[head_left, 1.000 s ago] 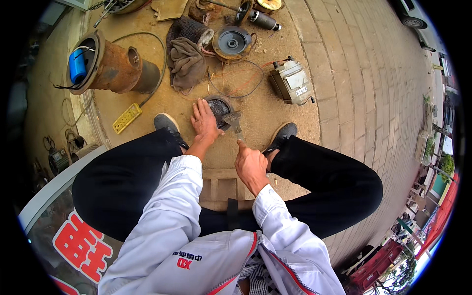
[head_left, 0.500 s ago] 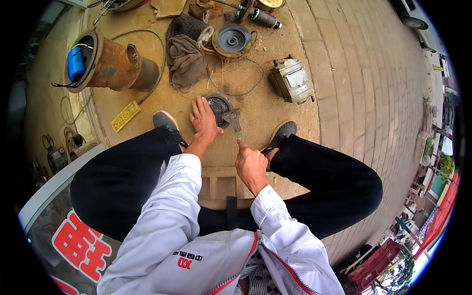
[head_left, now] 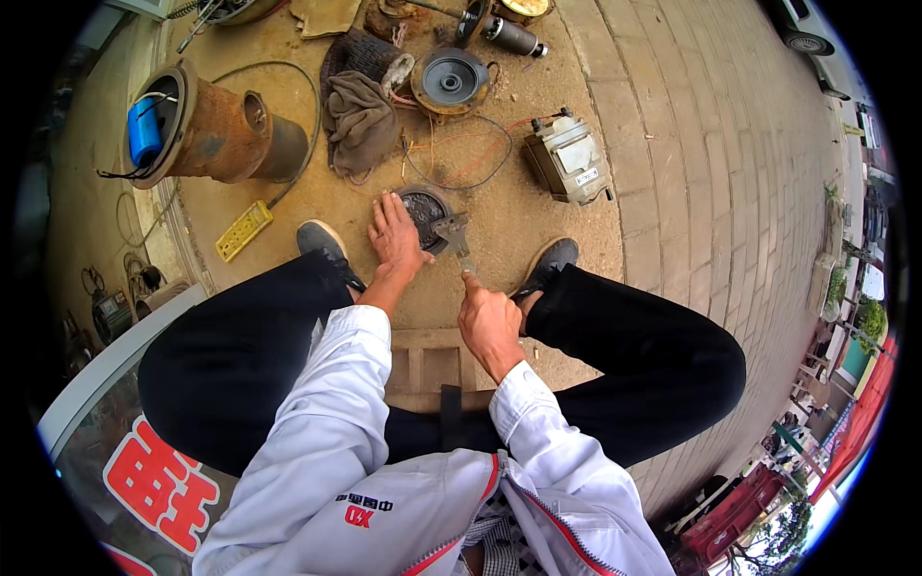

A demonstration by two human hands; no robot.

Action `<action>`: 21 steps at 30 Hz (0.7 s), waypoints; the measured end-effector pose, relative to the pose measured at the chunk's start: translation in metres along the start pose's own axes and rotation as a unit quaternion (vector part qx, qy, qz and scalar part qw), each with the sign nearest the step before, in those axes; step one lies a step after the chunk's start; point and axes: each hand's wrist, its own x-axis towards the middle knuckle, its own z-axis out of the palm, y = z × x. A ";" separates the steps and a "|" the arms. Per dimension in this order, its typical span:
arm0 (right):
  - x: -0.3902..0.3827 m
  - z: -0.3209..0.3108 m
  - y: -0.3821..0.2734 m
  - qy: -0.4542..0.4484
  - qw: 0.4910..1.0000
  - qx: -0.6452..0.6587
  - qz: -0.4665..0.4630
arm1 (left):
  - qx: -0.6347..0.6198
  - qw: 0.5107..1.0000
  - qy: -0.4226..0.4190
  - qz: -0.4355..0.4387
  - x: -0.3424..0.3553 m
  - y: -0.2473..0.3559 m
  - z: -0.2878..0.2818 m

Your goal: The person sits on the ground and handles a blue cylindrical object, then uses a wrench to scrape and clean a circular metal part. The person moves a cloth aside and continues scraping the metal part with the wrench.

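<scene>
rusty housing (head_left: 226, 134), blue cylinder (head_left: 144, 132) in its mouth | yellow power strip (head_left: 244, 231) | crumpled brown cloth (head_left: 360, 117) | grey boxy device (head_left: 569, 163)

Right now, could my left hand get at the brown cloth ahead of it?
Probably yes. Your left hand is spread at the edge of the dark round part, not closed around anything, and mostly floor lies between it and the brown cloth, with nothing tall in the way.

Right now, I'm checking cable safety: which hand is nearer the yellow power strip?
Left. The left hand, at the round dark part, is right of the yellow power strip; the right hand, holding a metal tool, is farther right.
</scene>
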 end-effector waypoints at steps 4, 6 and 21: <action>0.012 0.003 0.002 0.024 0.999 0.026 -0.013 | -0.013 1.000 -0.002 0.004 -0.002 -0.004 -0.001; 0.001 0.002 0.007 0.007 1.000 0.003 -0.007 | -0.011 1.000 -0.001 0.001 0.008 0.001 -0.010; -0.001 -0.001 0.004 0.013 0.999 -0.029 -0.015 | 0.003 0.999 -0.030 -0.010 0.000 0.000 -0.006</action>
